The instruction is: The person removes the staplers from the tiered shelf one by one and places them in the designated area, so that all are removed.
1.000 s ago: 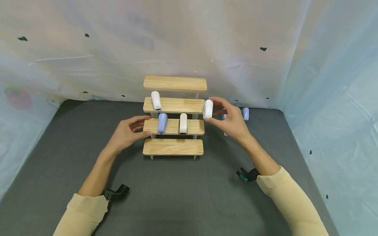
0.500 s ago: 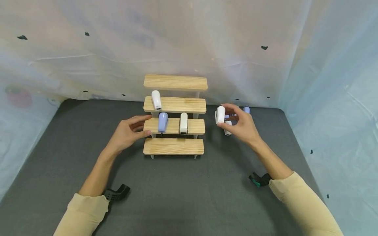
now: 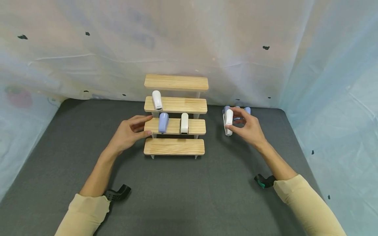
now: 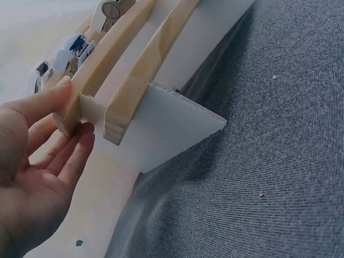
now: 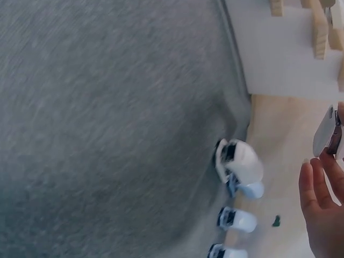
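Observation:
My left hand [image 3: 125, 132] grips the left end of one board of a stepped wooden display stand [image 3: 174, 146]; in the left wrist view the thumb lies on top, fingers underneath. My right hand [image 3: 248, 127] pinches a white stapler [image 3: 228, 117] at the far right of the mat. It overlaps another white stapler [image 5: 244, 161] standing there. On the stand, a white stapler [image 3: 157, 100] occupies the second board from the top. One board lower, a lavender-blue stapler [image 3: 163, 123] and a cream stapler [image 3: 184, 123] stand side by side.
Several blue staplers, one of them a blue stapler [image 3: 247, 110], line the mat's back edge beyond my right hand. A dark grey mat [image 3: 177, 193] covers the table. Pale plastic sheeting [image 3: 177, 39] rises behind and at both sides.
My right hand has carried the white stapler rightward and slightly down, from beside the stand to the staplers at the back right. The left hand has kept its grip on the stand.

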`<action>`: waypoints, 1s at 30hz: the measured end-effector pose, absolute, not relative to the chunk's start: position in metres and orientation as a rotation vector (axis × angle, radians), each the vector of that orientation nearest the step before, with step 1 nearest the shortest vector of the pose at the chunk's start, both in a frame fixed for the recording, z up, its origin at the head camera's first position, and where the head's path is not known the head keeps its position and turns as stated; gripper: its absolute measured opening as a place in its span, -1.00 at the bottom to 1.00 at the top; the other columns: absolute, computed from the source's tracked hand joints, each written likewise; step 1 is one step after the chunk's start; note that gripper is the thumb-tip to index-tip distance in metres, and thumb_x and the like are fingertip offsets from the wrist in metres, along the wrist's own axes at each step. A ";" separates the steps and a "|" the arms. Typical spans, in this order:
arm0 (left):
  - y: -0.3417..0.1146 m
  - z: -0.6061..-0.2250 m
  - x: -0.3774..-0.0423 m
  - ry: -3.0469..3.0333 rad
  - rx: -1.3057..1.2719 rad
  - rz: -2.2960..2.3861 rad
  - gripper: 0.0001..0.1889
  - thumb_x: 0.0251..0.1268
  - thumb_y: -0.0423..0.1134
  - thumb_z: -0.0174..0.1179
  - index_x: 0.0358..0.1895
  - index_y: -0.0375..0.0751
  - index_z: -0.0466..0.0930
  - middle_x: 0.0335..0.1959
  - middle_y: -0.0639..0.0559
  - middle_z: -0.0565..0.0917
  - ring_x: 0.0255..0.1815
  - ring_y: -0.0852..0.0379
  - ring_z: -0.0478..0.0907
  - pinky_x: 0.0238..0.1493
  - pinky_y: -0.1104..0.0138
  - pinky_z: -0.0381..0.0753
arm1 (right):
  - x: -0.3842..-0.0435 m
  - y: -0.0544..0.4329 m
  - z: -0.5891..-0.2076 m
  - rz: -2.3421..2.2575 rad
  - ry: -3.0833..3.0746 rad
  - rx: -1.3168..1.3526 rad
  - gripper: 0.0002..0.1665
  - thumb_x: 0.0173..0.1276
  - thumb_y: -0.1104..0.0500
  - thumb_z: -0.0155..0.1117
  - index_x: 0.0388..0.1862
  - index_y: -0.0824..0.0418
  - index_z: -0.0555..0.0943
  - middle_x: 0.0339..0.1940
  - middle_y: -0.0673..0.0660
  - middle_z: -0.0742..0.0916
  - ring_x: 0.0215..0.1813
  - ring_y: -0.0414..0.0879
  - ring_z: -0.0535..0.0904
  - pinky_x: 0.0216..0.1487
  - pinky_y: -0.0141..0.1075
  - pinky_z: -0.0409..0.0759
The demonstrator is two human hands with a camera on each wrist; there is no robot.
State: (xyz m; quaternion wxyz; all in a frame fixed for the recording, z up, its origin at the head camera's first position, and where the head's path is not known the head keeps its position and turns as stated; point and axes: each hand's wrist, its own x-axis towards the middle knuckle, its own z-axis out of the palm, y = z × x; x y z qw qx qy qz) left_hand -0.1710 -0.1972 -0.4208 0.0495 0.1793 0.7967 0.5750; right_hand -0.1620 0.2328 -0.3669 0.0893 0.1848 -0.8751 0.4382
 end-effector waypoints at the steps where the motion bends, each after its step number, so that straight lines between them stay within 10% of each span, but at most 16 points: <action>1: -0.197 -0.421 -0.171 2.428 0.547 1.751 -0.40 0.26 -0.33 0.38 0.39 -0.14 0.47 0.26 -0.09 0.50 0.32 -0.04 0.44 0.30 0.38 0.49 | -0.163 0.235 -0.369 1.308 -2.603 0.548 -0.29 0.16 0.42 0.50 0.31 0.37 0.49 0.05 0.32 0.67 0.07 0.10 0.58 -0.05 -0.36 0.65; 16: -0.196 -0.420 -0.171 2.428 0.544 1.744 -0.40 0.26 -0.32 0.38 0.39 -0.13 0.46 0.26 -0.07 0.50 0.34 -0.03 0.43 0.34 0.24 0.47 | -0.168 0.267 -0.395 1.364 -2.627 0.479 -0.26 0.16 0.45 0.49 0.34 0.43 0.44 0.14 0.34 0.63 0.14 0.15 0.54 0.00 0.16 0.62; 30: -0.197 -0.420 -0.170 2.457 0.551 1.739 -0.38 0.24 -0.32 0.40 0.39 -0.11 0.47 0.27 -0.08 0.50 0.31 -0.04 0.44 0.34 0.17 0.48 | -0.176 0.292 -0.423 1.335 -2.708 0.343 -0.22 0.16 0.41 0.50 0.37 0.37 0.43 0.20 0.32 0.61 0.19 0.14 0.52 0.05 0.14 0.62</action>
